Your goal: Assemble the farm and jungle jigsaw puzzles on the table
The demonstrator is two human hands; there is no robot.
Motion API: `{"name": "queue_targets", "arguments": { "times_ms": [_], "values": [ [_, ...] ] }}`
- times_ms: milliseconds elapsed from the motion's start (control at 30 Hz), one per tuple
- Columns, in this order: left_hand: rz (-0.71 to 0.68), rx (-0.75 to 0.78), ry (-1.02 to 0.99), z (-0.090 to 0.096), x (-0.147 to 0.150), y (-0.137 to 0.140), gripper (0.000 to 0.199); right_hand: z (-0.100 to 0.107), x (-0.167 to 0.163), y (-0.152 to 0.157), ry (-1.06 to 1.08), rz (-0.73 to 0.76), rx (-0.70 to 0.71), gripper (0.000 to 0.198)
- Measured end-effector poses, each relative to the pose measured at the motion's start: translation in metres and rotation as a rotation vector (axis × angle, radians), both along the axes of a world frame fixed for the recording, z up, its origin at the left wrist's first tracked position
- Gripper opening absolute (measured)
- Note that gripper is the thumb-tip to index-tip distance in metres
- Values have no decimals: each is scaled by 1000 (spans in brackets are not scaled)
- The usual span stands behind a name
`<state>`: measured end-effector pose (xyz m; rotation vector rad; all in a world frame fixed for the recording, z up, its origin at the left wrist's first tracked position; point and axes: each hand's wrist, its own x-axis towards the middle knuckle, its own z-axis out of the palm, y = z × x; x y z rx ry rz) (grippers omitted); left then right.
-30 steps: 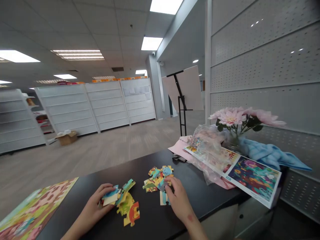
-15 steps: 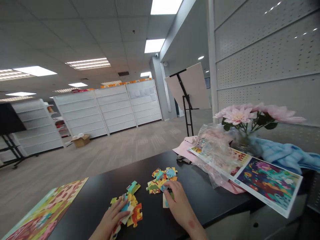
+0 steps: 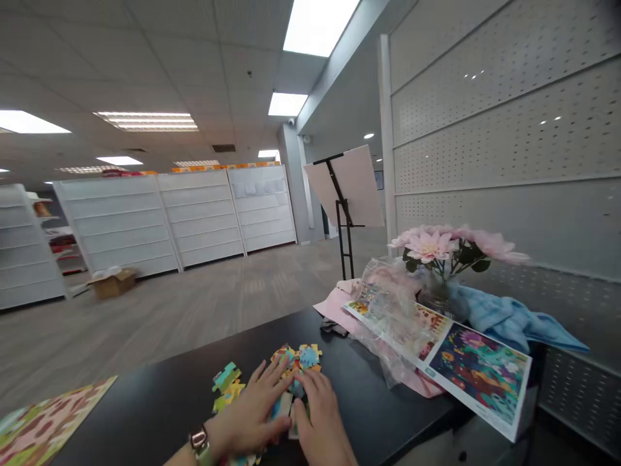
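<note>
Colourful jigsaw puzzle pieces lie in two loose groups on a black table [image 3: 169, 395]. My left hand [image 3: 255, 411] reaches over them with fingers stretched out and spread, fingertips at the back group of puzzle pieces [image 3: 309, 355]. It wears a watch [image 3: 198, 440] on the wrist and hides many pieces. Close beside it, my right hand [image 3: 320, 411] has thumb and fingers around a bluish puzzle piece [image 3: 296, 389] at the near edge of that group. More yellow and teal puzzle pieces [image 3: 226, 377] show left of my left hand.
A printed puzzle picture [image 3: 53, 417] lies at the table's left. To the right are a picture sheet [image 3: 480, 369], crumpled clear plastic [image 3: 388, 291], pink cloth [image 3: 334, 301], a vase of pink flowers [image 3: 439, 301] and blue cloth [image 3: 514, 317]. An easel [image 3: 344, 239] stands behind.
My left hand has moved right, from the left group of pieces over to beside my right hand. My right hand stays at the back group. The view has shifted slightly.
</note>
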<state>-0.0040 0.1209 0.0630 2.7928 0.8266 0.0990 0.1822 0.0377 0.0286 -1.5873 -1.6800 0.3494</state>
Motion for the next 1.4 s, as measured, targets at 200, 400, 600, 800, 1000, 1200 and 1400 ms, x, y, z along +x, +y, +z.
{"name": "queue_targets", "arguments": {
  "times_ms": [200, 400, 600, 800, 1000, 1200, 1400],
  "values": [
    [164, 45, -142, 1, -40, 42, 65, 12, -2, -3, -207, 219, -164, 83],
    [228, -12, -72, -19, -119, 28, 86, 22, -9, 15, -378, 347, -255, 94],
    [280, -37, -289, -21, -142, 14, 56, 36, -31, 50, -479, 486, -225, 71],
    [274, -90, -402, -8, -141, 15, 42, 33, -34, 61, -494, 437, -77, 53],
    [263, -108, -484, -12, -156, 21, 46, 43, -53, 37, -564, 753, -129, 75],
    [230, -154, -494, -10, -187, 10, 47, 33, -41, 49, -609, 647, -92, 53],
    [191, -190, -392, -2, -206, 10, 45, 43, -23, 72, -648, 590, 0, 46]
  ]
}}
